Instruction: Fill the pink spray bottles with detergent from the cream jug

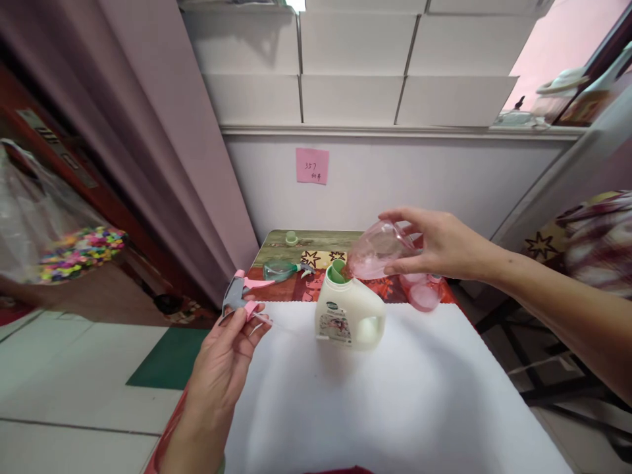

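One clear, rounded pink bottle (372,253) tilts toward the green spout (337,271) of an upright cream plastic jug (338,326) at the middle of the table (320,238), gripped by the right hand (439,243), thumb and fingers curved around it; whether liquid is inside cannot be told. To the left, the left hand (224,352) pinches a grey-and-pink spray head (234,297) between thumb and fingers. Along the smooth white sheet's (385,408) far edge, a see-through green spray bottle (279,270) lies left and another pink bottle (424,297) sits right.
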### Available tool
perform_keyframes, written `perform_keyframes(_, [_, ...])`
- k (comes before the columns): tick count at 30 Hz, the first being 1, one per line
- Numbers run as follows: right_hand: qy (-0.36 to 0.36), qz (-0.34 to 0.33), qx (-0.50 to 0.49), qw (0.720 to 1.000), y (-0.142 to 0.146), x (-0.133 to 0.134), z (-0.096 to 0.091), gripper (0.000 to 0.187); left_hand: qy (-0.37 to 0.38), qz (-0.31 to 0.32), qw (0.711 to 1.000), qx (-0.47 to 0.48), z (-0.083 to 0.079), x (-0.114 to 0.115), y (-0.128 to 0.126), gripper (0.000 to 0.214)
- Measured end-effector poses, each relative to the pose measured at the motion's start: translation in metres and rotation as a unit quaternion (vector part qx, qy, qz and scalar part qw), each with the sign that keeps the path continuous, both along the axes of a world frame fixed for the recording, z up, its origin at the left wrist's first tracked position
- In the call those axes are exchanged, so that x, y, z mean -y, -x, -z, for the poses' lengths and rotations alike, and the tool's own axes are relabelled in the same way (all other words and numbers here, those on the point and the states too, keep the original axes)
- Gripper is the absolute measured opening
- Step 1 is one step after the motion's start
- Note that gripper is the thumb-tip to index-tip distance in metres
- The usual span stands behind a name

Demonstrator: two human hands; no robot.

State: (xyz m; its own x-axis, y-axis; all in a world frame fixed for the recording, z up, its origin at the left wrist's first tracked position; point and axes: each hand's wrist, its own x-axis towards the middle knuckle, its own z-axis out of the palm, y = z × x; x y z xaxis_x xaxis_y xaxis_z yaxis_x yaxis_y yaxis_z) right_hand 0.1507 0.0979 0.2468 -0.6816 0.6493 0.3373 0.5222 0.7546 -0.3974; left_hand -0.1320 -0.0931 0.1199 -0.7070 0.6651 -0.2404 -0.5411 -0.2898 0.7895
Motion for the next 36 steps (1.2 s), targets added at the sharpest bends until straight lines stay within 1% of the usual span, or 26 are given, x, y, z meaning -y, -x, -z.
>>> perform_keyframes(4, [0.052,0.018,-0.048,0.997,-0.014,-0.002,0.015,0.076,-0.024,-0.035,0.999,0.008,-0.002,-0.005,-0.004,0.007])
perform_keyframes(7, [0.108,0.063,-0.133,0.983,-0.031,0.003,0.038,0.075,-0.045,-0.049,0.998,0.014,-0.004,-0.01,-0.007,0.007])
perform_keyframes(9, [0.144,0.1,-0.218,0.96,-0.043,0.013,0.064,0.072,-0.059,-0.048,0.997,0.01,-0.005,-0.013,-0.009,0.007])
perform_keyframes(10, [0.176,0.095,-0.265,0.943,-0.048,0.02,0.079,0.07,-0.066,-0.044,0.997,0.005,-0.006,-0.014,-0.01,0.008])
perform_keyframes(11, [0.224,0.078,-0.301,0.924,-0.052,0.029,0.095,0.069,-0.073,-0.04,0.996,-0.001,-0.007,-0.015,-0.011,0.009])
perform_keyframes(12, [0.272,0.067,-0.325,0.903,-0.055,0.039,0.111,0.071,-0.081,-0.034,0.996,-0.007,-0.008,-0.016,-0.012,0.012])
perform_keyframes(13, [0.303,0.067,-0.343,0.887,-0.057,0.049,0.126,0.073,-0.086,-0.026,0.996,-0.012,-0.009,-0.017,-0.013,0.015])
perform_keyframes(15, [0.332,0.072,-0.374,0.863,-0.057,0.068,0.151,0.075,-0.096,-0.008,0.995,-0.025,-0.012,-0.02,-0.016,0.017])
perform_keyframes(17, [0.342,0.079,-0.394,0.849,-0.056,0.083,0.165,0.074,-0.101,0.01,0.994,-0.035,-0.014,-0.022,-0.02,0.018])
perform_keyframes(19, [0.343,0.082,-0.408,0.842,-0.055,0.091,0.172,0.073,-0.1,0.026,0.994,-0.039,-0.015,-0.024,-0.025,0.021])
perform_keyframes(23, [0.344,0.082,-0.43,0.83,-0.06,0.094,0.176,0.073,-0.09,0.042,0.995,-0.034,-0.019,-0.026,-0.032,0.03])
perform_keyframes(29, [0.359,0.094,-0.443,0.816,-0.064,0.096,0.179,0.073,-0.103,0.031,0.993,-0.058,-0.03,-0.023,-0.031,0.021])
perform_keyframes(33, [0.377,0.078,-0.445,0.808,-0.052,0.102,0.178,0.073,-0.098,0.061,0.992,-0.054,-0.03,-0.024,-0.043,0.024])
perform_keyframes(36, [0.395,0.065,-0.44,0.804,-0.036,0.11,0.178,0.072,-0.085,0.11,0.989,-0.05,-0.025,-0.026,-0.061,0.02])
